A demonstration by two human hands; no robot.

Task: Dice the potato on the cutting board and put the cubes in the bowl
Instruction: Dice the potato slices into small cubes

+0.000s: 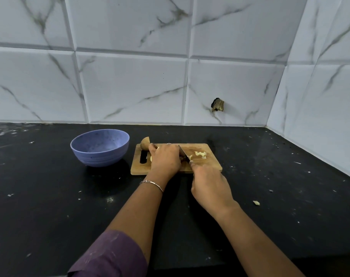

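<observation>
Black desk [50, 196] meets white marbled tiles [130, 86] behind the cutting board [207, 166]; left of the board stands a blue bowl [98, 156], only its own inside showing. On the board the left grip [165, 158] curls over a potato piece [151, 158] and the right grip [209, 186] clasps a knife [185, 154], with cubes [200, 154] on the board's right half; bare desk spreads right of the board.

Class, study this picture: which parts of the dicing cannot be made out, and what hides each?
1. Head view: the potato piece being cut, mostly covered by the left hand.
2. Head view: the knife handle, enclosed by the right hand.
3. Head view: the bowl floor, hidden behind its near wall.
</observation>
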